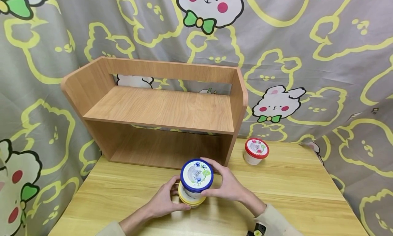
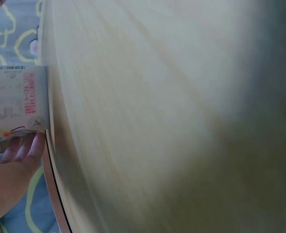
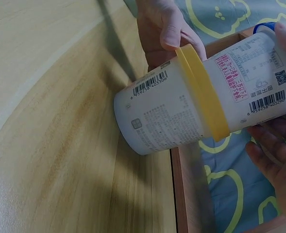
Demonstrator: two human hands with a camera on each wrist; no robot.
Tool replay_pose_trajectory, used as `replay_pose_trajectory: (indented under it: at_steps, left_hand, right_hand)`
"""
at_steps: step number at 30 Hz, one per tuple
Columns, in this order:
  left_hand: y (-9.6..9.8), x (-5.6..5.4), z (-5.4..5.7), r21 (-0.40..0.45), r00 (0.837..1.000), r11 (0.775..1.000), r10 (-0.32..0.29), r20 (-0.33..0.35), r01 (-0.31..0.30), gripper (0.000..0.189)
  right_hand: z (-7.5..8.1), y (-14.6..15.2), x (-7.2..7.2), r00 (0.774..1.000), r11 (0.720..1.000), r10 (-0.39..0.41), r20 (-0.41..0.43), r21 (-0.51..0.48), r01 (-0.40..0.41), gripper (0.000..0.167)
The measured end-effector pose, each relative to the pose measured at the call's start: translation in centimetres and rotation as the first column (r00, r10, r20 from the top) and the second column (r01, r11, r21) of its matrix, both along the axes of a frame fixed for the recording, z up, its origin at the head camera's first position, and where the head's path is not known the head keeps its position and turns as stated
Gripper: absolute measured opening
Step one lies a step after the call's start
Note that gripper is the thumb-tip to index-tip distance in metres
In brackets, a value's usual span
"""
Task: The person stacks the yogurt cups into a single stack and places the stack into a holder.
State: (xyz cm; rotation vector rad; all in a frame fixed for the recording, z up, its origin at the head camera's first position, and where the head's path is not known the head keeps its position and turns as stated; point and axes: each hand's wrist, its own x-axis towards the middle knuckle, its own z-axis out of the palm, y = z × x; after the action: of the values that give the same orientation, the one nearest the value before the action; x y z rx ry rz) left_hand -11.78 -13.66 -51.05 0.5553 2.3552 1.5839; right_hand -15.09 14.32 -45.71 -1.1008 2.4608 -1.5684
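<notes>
Two paper tubs are stacked near the middle of the table. The upper tub with the blue lid (image 1: 197,176), printed with blueberries, sits on the yellow lid of the lower tub (image 3: 157,111). My right hand (image 1: 228,184) grips the blue-lidded tub at its lid, thumb in front and fingers behind. My left hand (image 1: 162,199) holds the yellow-lidded tub from the left, its thumb at the front and the other fingers behind. In the right wrist view the lower tub's base is at the wooden tabletop, and both printed walls with barcodes show.
A wooden two-tier shelf (image 1: 159,106) stands behind the stack, with nothing on its visible boards. A third tub with a red lid (image 1: 257,149) stands on the table (image 1: 291,188) right of the shelf. A patterned curtain (image 1: 307,75) hangs behind and at both sides.
</notes>
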Motion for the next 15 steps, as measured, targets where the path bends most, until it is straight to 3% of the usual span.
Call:
replay_pose_trajectory:
  at_steps: [15]
  left_hand:
    - [0.03,0.12,0.03,-0.002,1.0,1.0,0.008,-0.001,-0.008,0.094]
  right_hand:
    - [-0.14,-0.14,-0.13,1.0,1.0,0.016,0.0,-0.014,-0.016,0.099]
